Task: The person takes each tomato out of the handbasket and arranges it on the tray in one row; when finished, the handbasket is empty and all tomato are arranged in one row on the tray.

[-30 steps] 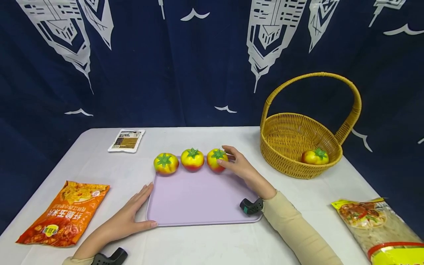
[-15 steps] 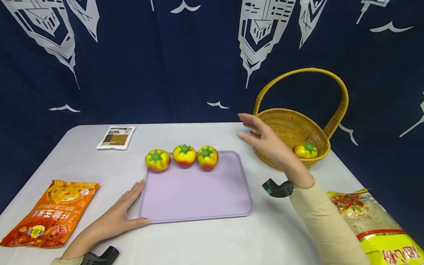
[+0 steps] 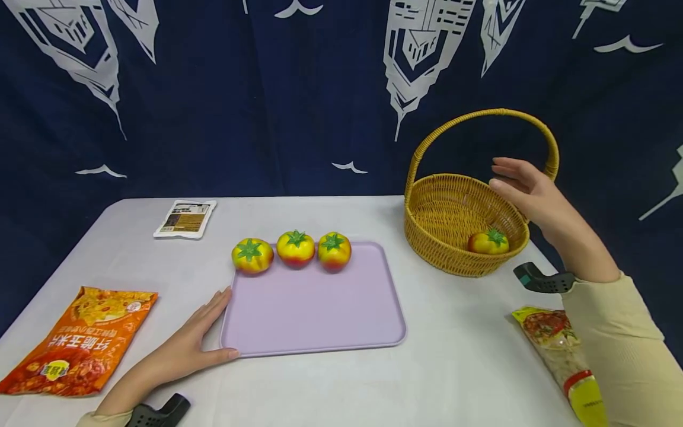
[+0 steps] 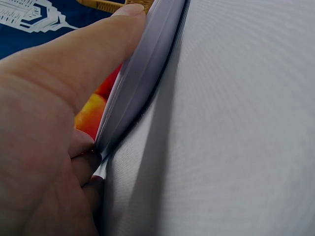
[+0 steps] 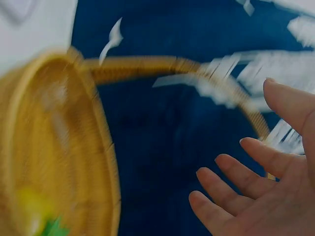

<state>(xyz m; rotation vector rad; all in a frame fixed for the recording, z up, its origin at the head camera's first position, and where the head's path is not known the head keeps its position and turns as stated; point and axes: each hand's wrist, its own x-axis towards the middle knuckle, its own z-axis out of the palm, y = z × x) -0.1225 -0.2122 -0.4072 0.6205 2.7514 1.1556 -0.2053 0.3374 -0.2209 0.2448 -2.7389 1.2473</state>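
My left hand (image 3: 187, 350) rests against the left edge of a lilac tray (image 3: 315, 314), fingers extended and thumb at the near corner. In the left wrist view, the thumb lies along the tray's rim (image 4: 135, 83). Three yellow-and-red tomatoes with green leafy tops stand in a row at the tray's far edge: left tomato (image 3: 252, 256), middle tomato (image 3: 296, 251), right tomato (image 3: 334, 254). My right hand (image 3: 541, 198) hovers by the right side of a wicker basket (image 3: 443, 255), holding nothing, fingers spread in the right wrist view. Another tomato (image 3: 487, 244) lies inside the basket.
The basket's tall handle (image 3: 480, 115) arches up near my right hand. An orange snack bag (image 3: 80, 344) lies at the left. A small white-and-brown packet (image 3: 185, 219) sits at the back left. A noodle bag (image 3: 560, 350) lies at the right, partly hidden by my sleeve.
My right hand has let go of the right tomato on the tray and moved right, across to the basket's far side. My left hand stays at the tray. The head view shifted slightly.
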